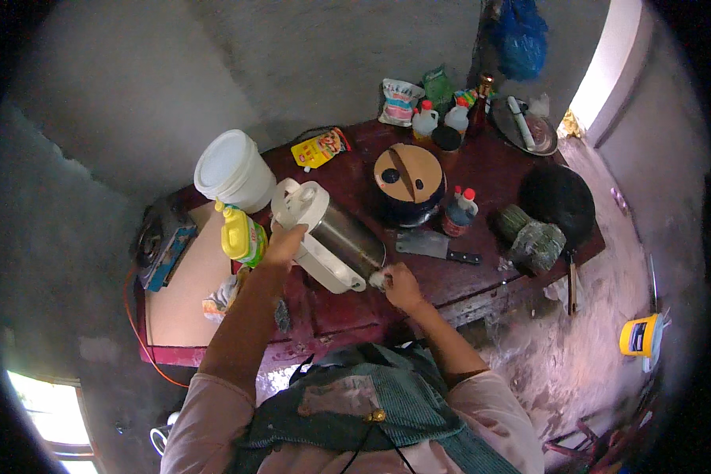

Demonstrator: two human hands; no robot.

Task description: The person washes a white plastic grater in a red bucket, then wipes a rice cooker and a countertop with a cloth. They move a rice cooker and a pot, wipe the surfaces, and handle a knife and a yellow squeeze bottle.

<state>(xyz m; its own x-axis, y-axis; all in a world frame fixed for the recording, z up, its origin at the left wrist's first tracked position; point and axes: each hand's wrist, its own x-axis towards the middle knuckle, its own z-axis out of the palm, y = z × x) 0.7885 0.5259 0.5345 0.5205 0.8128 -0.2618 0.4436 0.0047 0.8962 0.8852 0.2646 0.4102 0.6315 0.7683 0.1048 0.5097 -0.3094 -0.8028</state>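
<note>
A kitchen appliance with a steel cylinder and a cream plastic body lies tilted before me, perhaps a soy milk maker or a jug. My left hand grips its plastic top end. At the other end, my right hand pinches a small whitish wad, possibly cloth or sponge, against or close to the base. Beside my left hand stands a yellow detergent bottle. A cleaver with a black handle rests to the right of the steel cylinder.
The dark red table carries a lidded white bucket, a rice cooker and a red-capped sauce bottle. A gas stove sits at left, a black wok at right. Bottles and bags line the wall.
</note>
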